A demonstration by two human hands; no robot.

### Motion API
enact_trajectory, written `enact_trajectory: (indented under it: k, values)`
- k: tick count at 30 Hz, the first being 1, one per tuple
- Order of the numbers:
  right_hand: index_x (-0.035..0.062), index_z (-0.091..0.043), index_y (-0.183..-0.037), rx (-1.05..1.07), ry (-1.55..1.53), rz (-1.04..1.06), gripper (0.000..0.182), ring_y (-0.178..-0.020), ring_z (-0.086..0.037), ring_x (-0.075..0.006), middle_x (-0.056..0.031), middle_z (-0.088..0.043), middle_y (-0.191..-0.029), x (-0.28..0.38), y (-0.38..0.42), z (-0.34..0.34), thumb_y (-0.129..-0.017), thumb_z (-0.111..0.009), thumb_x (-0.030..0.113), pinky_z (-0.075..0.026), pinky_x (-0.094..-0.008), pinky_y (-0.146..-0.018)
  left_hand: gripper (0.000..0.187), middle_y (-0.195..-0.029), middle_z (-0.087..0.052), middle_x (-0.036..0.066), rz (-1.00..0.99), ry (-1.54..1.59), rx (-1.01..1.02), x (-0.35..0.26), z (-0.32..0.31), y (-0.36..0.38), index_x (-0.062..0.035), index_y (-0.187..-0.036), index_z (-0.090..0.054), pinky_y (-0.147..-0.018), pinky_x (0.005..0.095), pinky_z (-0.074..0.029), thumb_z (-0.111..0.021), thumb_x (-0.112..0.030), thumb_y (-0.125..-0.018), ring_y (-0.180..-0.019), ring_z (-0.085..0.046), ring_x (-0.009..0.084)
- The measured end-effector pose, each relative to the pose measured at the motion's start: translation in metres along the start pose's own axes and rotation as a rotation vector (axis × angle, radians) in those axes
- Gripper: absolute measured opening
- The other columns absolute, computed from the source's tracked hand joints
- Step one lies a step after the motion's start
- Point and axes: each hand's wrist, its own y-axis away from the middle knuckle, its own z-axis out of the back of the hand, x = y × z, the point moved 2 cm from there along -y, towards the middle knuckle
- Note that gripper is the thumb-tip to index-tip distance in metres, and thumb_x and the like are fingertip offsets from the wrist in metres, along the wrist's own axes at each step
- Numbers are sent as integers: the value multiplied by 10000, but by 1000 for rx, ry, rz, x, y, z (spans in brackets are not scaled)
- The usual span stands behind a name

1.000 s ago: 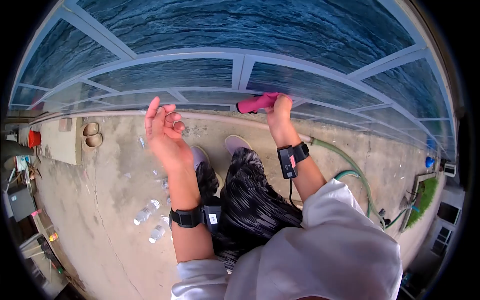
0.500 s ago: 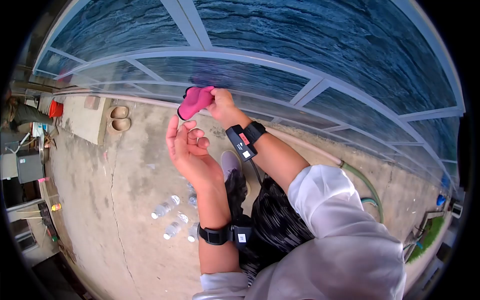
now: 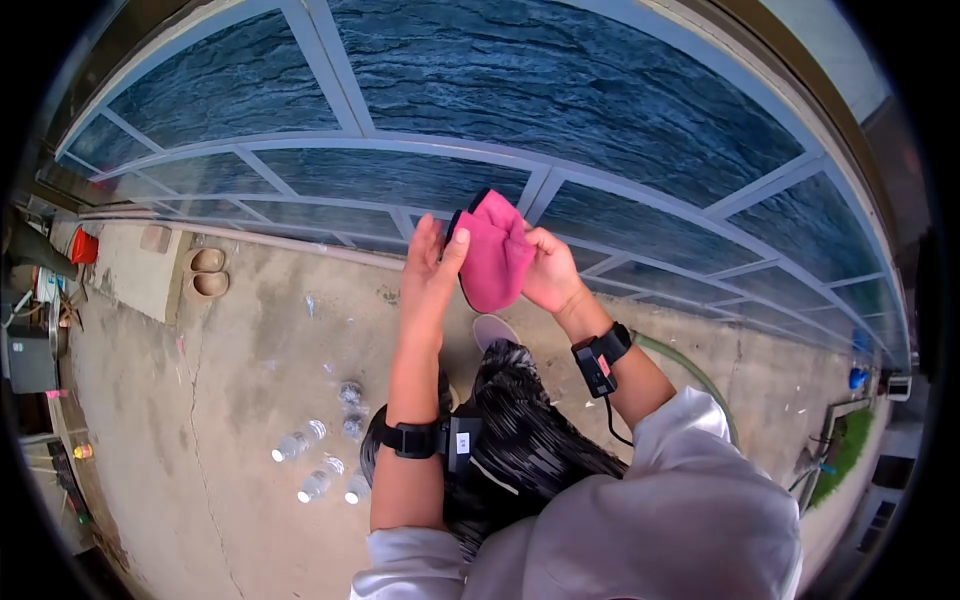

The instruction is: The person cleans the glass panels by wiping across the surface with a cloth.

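Note:
A pink cloth (image 3: 497, 255) with black edging hangs folded in front of the blue-patterned glazed panels. My right hand (image 3: 550, 270) grips its right side between thumb and fingers. On the other side, my left hand (image 3: 430, 275) has its fingers stretched out and its thumb lying against the cloth's left edge. Black straps with small box-shaped devices are on both wrists: one device (image 3: 595, 368) on the right, another (image 3: 460, 443) on the left.
A white-framed wall of blue panels (image 3: 560, 85) curves ahead. Several plastic bottles (image 3: 300, 440) lie on the concrete floor (image 3: 250, 370) left of my legs. Beige clogs (image 3: 207, 274) and a red bucket (image 3: 84, 246) are farther left. A green hose (image 3: 690, 368) runs along the right.
The cloth has moved right and down and is now spread wider. My left hand has come up against its edge, while my right hand keeps its grip.

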Motion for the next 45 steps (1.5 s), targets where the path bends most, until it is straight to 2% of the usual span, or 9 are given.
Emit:
enact_trajectory:
  k: [2, 9, 15, 18, 24, 33, 37, 42, 45]
  values:
    - [30, -434, -1307, -29, 37, 78, 492, -1145, -510, -227, -109, -541, -1246, 12, 11, -10, -823, -421, 115, -358, -364, -1023, 454, -1130, -601, 67, 37, -132, 368, 5, -18, 9, -30, -1222, -524, -870, 244, -419, -663, -253, -852, -1039, -551, 117]
    - [55, -383, -1355, -439, 802, 320, 489, -1221, -452, -238, -136, -464, -1335, 38, 66, 20, -946, -479, 305, -366, -367, -1007, 250, -877, -664, 11, 196, -339, 361, 29, -23, 10, -20, -1017, -642, -696, 234, -466, -669, -199, -844, -753, -584, 70]
    - [72, -394, -1350, -317, 1053, 541, 627, -1201, -465, -248, -148, -481, -1307, 1, 102, -11, -827, -689, 255, -376, -363, -993, 298, -860, -651, 24, 60, -480, 503, 21, -50, 28, -51, -994, -655, -706, 270, -469, -668, -302, -834, -760, -592, 114]
    - [55, -447, -1296, -369, 1297, 319, 654, -1145, -509, -230, -128, -538, -1229, 6, 92, 13, -763, -754, 280, -398, -356, -973, 291, -815, -603, 55, -408, -780, 448, 6, -56, 29, -34, -933, -637, -685, 290, -461, -691, -288, -803, -739, -583, 157]
    - [40, -544, -1094, -267, 1263, 85, 496, -905, -535, -120, -33, -578, -988, 25, 86, 11, -736, -781, 288, -446, -268, -787, 316, -736, -585, 88, -143, -625, 472, 11, -39, 13, -35, -843, -606, -613, 322, -445, -699, -332, -784, -643, -556, 210]
    - [64, -517, -1038, -48, 655, -63, 290, -945, -475, -74, 8, -535, -959, 38, 89, 4, -827, -692, 157, -364, -230, -865, 295, -887, -646, -8, 273, -84, 633, -2, -38, 17, -15, -1045, -635, -716, 225, -474, -652, -251, -870, -802, -575, 58]
    - [81, -487, -980, -47, 1104, 176, 201, -844, -474, -57, 18, -522, -895, 42, 95, -5, -875, -637, 164, -386, -215, -764, 325, -918, -647, 17, 272, -83, 581, -1, -47, 17, 7, -1069, -613, -726, 223, -478, -660, -239, -862, -829, -580, 66]
    - [85, -417, -913, -418, 1318, 332, 222, -594, -391, -33, 51, -452, -694, 46, 92, -7, -923, -579, 237, -336, -208, -517, 475, -1185, -564, 77, -457, -633, 367, -8, -45, 10, -69, -1199, -561, -915, 310, -431, -718, -251, -789, -1070, -539, 193]
    - [85, -434, -943, -482, 1141, 366, 207, -581, -434, -22, 32, -515, -707, 51, 95, 5, -935, -557, 251, -351, -197, -504, 646, -1331, -477, 107, -298, -592, 684, -2, -54, 23, -132, -1305, -484, -1010, 354, -363, -746, -293, -737, -1238, -441, 264]
